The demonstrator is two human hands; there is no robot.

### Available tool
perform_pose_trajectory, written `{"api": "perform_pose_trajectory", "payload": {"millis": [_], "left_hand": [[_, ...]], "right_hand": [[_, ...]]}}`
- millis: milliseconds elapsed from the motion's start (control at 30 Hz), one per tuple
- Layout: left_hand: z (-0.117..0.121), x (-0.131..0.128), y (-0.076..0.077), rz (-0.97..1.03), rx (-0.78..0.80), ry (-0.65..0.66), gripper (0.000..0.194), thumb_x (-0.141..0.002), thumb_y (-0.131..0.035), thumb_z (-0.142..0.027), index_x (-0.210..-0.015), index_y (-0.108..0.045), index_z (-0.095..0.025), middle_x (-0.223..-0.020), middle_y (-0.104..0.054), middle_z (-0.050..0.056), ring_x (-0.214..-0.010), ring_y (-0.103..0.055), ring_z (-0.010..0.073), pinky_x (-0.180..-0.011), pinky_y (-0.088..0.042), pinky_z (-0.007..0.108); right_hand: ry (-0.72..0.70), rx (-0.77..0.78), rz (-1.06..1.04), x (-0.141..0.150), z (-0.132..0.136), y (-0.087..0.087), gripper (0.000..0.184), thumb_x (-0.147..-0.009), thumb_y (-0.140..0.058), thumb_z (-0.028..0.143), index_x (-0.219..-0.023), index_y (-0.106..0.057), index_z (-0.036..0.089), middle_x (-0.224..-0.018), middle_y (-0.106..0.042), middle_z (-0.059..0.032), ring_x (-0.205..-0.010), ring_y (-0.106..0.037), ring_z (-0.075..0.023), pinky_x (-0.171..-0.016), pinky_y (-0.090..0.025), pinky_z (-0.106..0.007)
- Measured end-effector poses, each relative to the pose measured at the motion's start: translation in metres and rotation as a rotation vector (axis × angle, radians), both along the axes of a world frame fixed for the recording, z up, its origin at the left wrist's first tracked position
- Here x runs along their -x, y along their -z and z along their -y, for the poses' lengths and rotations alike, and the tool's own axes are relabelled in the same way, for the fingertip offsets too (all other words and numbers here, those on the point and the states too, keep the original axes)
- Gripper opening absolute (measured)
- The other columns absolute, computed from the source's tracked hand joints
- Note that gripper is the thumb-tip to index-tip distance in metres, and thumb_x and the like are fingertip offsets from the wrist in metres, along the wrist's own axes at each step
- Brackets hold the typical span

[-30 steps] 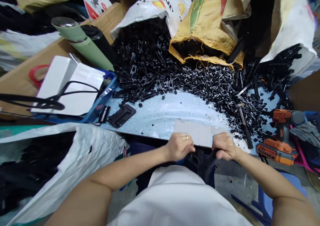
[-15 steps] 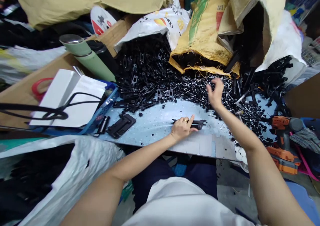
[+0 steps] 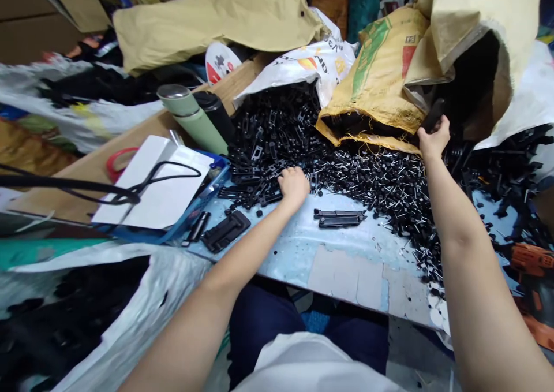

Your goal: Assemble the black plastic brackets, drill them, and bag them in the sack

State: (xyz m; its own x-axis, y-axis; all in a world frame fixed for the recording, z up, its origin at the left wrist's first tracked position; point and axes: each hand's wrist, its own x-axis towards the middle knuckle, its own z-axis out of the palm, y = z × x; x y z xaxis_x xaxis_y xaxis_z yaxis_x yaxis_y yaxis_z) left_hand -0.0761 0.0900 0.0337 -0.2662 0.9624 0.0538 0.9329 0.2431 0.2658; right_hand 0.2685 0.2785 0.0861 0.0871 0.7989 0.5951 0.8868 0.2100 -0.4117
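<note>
My left hand [image 3: 295,185] is at the front edge of a heap of black slotted plastic parts [image 3: 259,146], its fingers curled down; what they grip, if anything, is hidden. My right hand [image 3: 434,140] pinches a dark, elongated black plastic part [image 3: 434,115] between thumb and fingers, at the mouth of a tan paper sack [image 3: 515,80]. Between my arms a black clip-like assembly [image 3: 340,217] of long pieces lies untouched on the light blue tabletop [image 3: 285,242]. Small black-headed metal pins [image 3: 367,178] are heaped behind it.
A yellow woven sack [image 3: 372,103] lies open behind the pins. On the left are a blue basket [image 3: 173,233] with white boxes, a green flask [image 3: 194,120] and a black rectangular part [image 3: 225,230]. An orange power drill [image 3: 532,259] stands at the right edge.
My left hand has let go of the black assembly and moved back-left to the slotted parts. My right hand has gone from the pins to the paper sack's mouth. The view has shifted.
</note>
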Motion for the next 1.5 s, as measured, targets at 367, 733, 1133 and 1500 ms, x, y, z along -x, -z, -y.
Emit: {"api": "perform_pose_trajectory", "payload": {"millis": [367,733,1133,1500], "left_hand": [[0.064,0.032,0.008,0.352,-0.603,0.151,0.016,-0.075,-0.058,-0.028,-0.084,-0.053,-0.017,-0.094,-0.061,0.01,-0.096,-0.057,0.0253,-0.087,-0.045,0.042],[0.146,-0.009,-0.002,0.551,-0.559,0.517,0.029,-0.087,-0.046,-0.044,-0.095,-0.059,-0.019,-0.087,-0.065,0.005,-0.082,-0.062,0.0173,-0.072,-0.051,0.028],[0.174,-0.054,0.006,0.842,-0.318,0.565,0.034,-0.088,-0.046,-0.029,-0.119,-0.057,-0.018,-0.081,-0.059,0.005,-0.077,-0.058,0.0156,-0.073,-0.05,0.029],[0.184,-0.067,0.003,0.743,-0.598,0.476,0.035,-0.093,-0.035,-0.031,-0.119,-0.057,-0.02,-0.082,-0.059,0.005,-0.077,-0.058,0.0139,-0.072,-0.05,0.026]], "right_hand": [[-0.785,0.65,-0.228,0.067,0.245,0.026,0.046,-0.069,-0.065,0.031,-0.113,-0.058,0.019,-0.102,-0.064,-0.0075,-0.087,-0.061,-0.0184,-0.077,-0.052,-0.038],[-0.068,0.677,0.389,0.093,0.328,0.062,0.061,-0.081,-0.055,0.042,-0.13,-0.046,0.007,-0.111,-0.055,-0.022,-0.102,-0.053,-0.0323,-0.083,-0.045,-0.044],[-0.674,0.71,-0.703,0.127,0.341,0.052,0.061,-0.085,-0.04,0.058,-0.135,-0.041,0.023,-0.087,-0.06,-0.0029,-0.056,-0.052,-0.0082,-0.054,-0.051,-0.025],[-0.704,0.387,-0.457,0.137,0.359,0.061,0.048,-0.093,-0.033,0.044,-0.138,-0.036,0.027,-0.091,-0.055,-0.0038,-0.055,-0.051,-0.0067,-0.055,-0.051,-0.023]]}}
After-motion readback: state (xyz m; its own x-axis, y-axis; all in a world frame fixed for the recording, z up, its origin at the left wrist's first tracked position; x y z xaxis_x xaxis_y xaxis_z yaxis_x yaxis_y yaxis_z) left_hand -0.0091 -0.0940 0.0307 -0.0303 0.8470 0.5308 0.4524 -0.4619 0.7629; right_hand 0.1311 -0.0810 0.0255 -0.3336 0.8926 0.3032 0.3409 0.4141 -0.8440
